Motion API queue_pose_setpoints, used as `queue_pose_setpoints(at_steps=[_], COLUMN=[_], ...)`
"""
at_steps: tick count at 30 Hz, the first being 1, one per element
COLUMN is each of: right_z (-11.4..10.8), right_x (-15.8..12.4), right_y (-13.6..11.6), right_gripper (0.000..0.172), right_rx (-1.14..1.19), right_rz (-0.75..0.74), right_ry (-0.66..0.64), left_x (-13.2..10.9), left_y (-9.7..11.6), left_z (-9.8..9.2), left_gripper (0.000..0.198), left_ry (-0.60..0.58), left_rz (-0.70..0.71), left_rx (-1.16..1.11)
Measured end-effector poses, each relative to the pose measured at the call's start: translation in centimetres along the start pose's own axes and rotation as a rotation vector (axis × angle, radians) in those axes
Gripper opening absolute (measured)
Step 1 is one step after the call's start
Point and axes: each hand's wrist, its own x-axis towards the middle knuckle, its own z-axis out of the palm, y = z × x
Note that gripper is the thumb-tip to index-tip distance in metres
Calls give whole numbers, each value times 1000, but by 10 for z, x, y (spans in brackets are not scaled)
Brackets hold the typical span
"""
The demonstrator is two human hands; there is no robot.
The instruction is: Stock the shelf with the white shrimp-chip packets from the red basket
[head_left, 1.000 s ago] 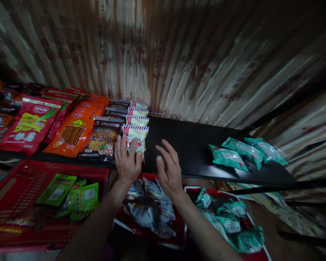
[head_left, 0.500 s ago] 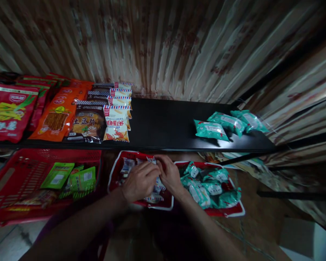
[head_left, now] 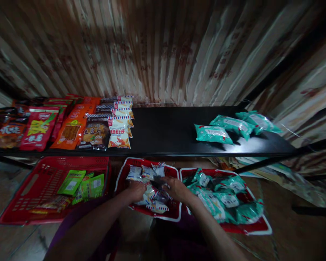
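Both of my hands are down in the middle red basket (head_left: pixel 176 214), among several small white snack bags (head_left: pixel 158 206) with red and blue striped edges. My left hand (head_left: pixel 136 191) is closed at the basket's left side, its fingers curled against a snack bag; their tips are partly hidden. On the other side, my right hand (head_left: pixel 177 189) reaches in with thumb and fingers slightly apart. A dark patch lies between the hands, too dim to make out. Above, matching white shrimp snack bags (head_left: pixel 119 134) stand in a row on the black shelf (head_left: pixel 163 134).
Black potato-chip bags (head_left: pixel 94 134), orange packets (head_left: pixel 70 132) and red packets (head_left: pixel 39 130) fill the shelf's left. Several teal bags (head_left: pixel 213 134) lie at its right. A basket of teal bags (head_left: pixel 226 199) stands right; a red basket (head_left: pixel 19 195) with green packets (head_left: pixel 72 182) stands left.
My hands have moved apart and lower into the middle basket; before, they were together over it. More snack bags show between them. The view has shifted slightly, so shelf and baskets appear lower.
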Motion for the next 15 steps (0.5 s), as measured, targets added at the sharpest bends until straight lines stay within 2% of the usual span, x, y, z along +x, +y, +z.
queue_pose_setpoints(at_steps=[2,4,8,10,11,13,15], right_z=[0,-4,-21,-31,-36,-45,-55], right_x=[-2,-3,-2,-3,-4,-6,-9], right_y=[-2,-1,5,7,7,2,-8], right_gripper=[40,41,32,37,41,46,48], right_rx=[33,98,166,238,351,713,1117], right_rz=[-35,-32,36,64,79,116,132], right_ry=[-54,-78,-22,15,26,45,61], left_x=[0,-8,-44,-62,-69,-77,-78], left_y=[0,-2,-13,-20,-22,-25,-24], left_z=[-2,-14,-52,-70,-79,-93,-107], left_gripper=[34,31,25,28,31,37,40], left_ry=[-6,40,210,297,351,496,670], left_rz=[-14,4,123,188,217,267,274], left_rx=[-37,-95,-264,-364,-457,-916,-1268])
